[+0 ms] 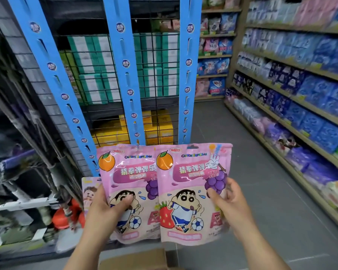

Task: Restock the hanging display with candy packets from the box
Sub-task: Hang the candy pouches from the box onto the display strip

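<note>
Two pink candy packets with a cartoon boy and fruit pictures are held up side by side. My left hand [107, 209] grips the left packet [129, 178] by its lower left, thumb on the front. My right hand [228, 203] holds the right packet [191, 184] at its right edge, and this packet overlaps the left one. Three blue hanging display strips with empty slots hang on the wire grid: left strip [53, 75], middle strip [125, 71], right strip [187, 65]. The cardboard box [137, 260] lies below, between my forearms.
Another pink packet [89, 190] peeks out behind my left hand. Green and yellow cartons sit behind the wire grid [98, 61]. Shelves of blue and purple packs [300, 90] run along the right. A grey-tiled aisle floor [271, 191] lies between. Dark racks with goods stand at left.
</note>
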A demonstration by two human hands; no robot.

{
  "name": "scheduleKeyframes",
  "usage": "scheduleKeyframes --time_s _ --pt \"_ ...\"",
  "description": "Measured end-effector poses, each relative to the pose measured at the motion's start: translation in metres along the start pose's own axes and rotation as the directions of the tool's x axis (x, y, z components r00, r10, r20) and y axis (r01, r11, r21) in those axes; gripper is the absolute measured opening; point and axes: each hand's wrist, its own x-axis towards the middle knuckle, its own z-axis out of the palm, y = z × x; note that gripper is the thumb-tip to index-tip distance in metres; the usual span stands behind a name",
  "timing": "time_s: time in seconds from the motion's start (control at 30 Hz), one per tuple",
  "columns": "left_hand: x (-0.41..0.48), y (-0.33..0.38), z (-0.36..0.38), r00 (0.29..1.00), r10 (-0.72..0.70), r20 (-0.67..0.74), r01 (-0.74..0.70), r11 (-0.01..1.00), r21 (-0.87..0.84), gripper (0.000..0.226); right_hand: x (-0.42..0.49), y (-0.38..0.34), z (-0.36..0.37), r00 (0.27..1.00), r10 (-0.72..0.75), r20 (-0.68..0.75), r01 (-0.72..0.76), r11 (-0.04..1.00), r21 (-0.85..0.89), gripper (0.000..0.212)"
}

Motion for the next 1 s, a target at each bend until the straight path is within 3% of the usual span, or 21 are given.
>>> scheduleKeyframes --time_s 0.23,0.4,0.57,0.8,1.0 --pt "0.028 0.002 0.008 0.996 -0.059 -0.069 0.063 0.996 0.057 0.056 0.068 -0.004 -0.025 0.997 0.023 0.067 -0.019 0.998 -0.056 0.038" --pt "0.034 0.001 0.029 0.973 -0.134 -0.19 0.131 0.991 -0.026 0.052 0.122 -0.005 -0.042 0.987 0.055 0.153 -0.036 0.992 -0.124 0.038" --pt "0.042 0.004 0.063 0.958 -0.118 -0.263 0.115 0.993 -0.027 0.03 0.165 -0.003 -0.049 0.968 0.08 0.237 -0.04 0.985 -0.169 0.038" --pt "0.038 -0.002 0.08 0.939 -0.084 -0.333 0.086 0.996 -0.011 0.045 0.191 0.004 -0.043 0.938 0.11 0.328 -0.028 0.969 -0.245 0.034" --pt "0.034 -0.003 0.082 0.922 -0.092 -0.375 0.1 0.995 0.002 0.037 0.198 0.008 -0.032 0.935 0.127 0.331 -0.021 0.952 -0.306 0.034"
